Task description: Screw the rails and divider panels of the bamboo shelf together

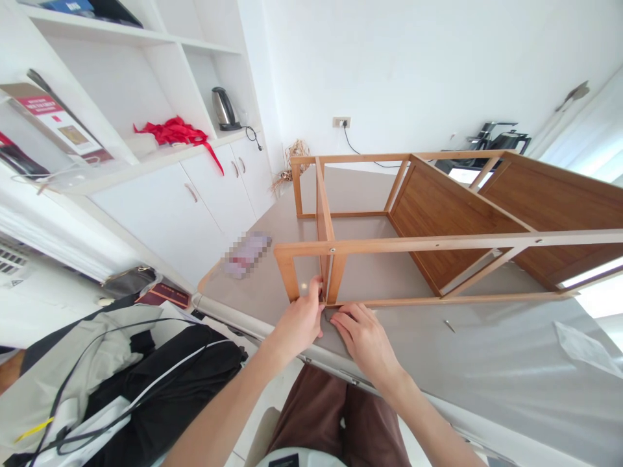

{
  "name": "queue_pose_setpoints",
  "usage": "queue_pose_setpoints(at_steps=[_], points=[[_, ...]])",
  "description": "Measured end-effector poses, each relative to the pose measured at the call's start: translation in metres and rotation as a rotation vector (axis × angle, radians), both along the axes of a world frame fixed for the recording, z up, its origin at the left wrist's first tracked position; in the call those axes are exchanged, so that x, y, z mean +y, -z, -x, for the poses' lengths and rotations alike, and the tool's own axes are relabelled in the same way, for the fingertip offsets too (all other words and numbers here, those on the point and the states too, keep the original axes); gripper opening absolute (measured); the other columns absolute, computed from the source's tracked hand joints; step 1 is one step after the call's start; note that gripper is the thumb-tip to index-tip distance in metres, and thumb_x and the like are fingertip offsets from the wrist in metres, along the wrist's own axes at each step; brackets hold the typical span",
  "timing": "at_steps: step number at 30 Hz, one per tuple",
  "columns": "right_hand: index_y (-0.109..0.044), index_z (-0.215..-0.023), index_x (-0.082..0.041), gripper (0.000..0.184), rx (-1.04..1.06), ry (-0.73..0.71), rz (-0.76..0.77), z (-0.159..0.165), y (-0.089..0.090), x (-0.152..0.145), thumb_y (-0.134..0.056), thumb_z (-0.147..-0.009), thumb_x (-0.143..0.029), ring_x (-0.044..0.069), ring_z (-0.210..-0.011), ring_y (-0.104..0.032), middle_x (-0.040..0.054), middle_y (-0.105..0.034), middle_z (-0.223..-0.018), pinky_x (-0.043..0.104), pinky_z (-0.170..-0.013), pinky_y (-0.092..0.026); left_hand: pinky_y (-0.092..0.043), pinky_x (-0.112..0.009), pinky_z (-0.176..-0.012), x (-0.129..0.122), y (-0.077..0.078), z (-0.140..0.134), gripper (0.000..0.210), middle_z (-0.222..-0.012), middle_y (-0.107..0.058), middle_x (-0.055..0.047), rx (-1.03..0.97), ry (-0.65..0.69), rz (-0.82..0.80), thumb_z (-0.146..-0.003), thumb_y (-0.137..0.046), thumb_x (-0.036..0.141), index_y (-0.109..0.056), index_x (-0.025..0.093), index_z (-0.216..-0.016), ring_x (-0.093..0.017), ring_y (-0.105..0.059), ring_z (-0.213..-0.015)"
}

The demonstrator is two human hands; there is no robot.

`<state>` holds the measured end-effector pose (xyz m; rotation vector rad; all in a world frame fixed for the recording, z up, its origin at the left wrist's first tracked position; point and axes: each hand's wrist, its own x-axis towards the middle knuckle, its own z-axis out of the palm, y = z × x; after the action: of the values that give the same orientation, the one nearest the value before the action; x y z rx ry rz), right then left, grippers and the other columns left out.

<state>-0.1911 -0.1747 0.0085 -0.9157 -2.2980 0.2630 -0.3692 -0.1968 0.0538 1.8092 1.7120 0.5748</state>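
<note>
Table (413,344): bearing everything below.
Rack (379,246): lying on the table, seemingly on its side.
Panels (442,201): two are standing inside, apparently done.
Board (323,207): spanning the left end; its fastening is seemingly remaining.
Left hand (304,318): curling fingers at the board's foot; cannot tell whether clamped.
Right hand (365,332): bunching fingers together beside it, hold hidden.
Screw (449,326): lying loose, probably unused.

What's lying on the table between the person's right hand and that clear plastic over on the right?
In the head view, a small metal piece, probably a screw, lies on the grey table between the right hand and the clear plastic.
</note>
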Motion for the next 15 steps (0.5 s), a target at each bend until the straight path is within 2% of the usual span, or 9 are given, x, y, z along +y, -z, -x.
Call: queue_pose_setpoints(at_steps=[5,10,15], points=[[-0.069,-0.099,-0.019,0.019,-0.087,-0.044,-0.09,-0.0014,-0.0031,0.0001,-0.051,-0.098,-0.014,0.018,-0.085,-0.057,0.005,-0.064,-0.089,0.031,-0.077,-0.047,-0.052,-0.028,-0.071,-0.0001,-0.002,-0.0003,0.044,-0.078,-0.07,-0.002,-0.007,0.002,0.01,-0.099,-0.039,0.016,-0.026,0.018,-0.141,-0.017,-0.069,-0.059],[-0.069,-0.099,-0.019,0.02,-0.155,-0.059,-0.137,-0.0003,-0.0062,0.0025,-0.05,-0.098,-0.012,0.018,-0.087,-0.054,0.0062,-0.061,-0.093,0.031,-0.078,-0.046,-0.052,-0.029,-0.072,-0.0003,-0.0008,0.0003,0.044,-0.075,-0.07,-0.002,0.003,-0.003,0.0,-0.099,-0.038,0.017,-0.025,0.018,-0.142,-0.019,-0.071,-0.063],[-0.068,-0.099,-0.018,0.02,-0.166,-0.076,-0.143,0.0024,-0.0079,0.0025,-0.049,-0.097,-0.011,0.019,-0.088,-0.051,0.0067,-0.06,-0.096,0.033,-0.08,-0.045,-0.053,-0.029,-0.073,-0.0003,0.0024,0.0005,0.048,-0.09,-0.072,-0.005,-0.022,0.006,-0.007,-0.098,-0.039,0.015,-0.025,0.02,-0.143,-0.017,-0.07,-0.061]])
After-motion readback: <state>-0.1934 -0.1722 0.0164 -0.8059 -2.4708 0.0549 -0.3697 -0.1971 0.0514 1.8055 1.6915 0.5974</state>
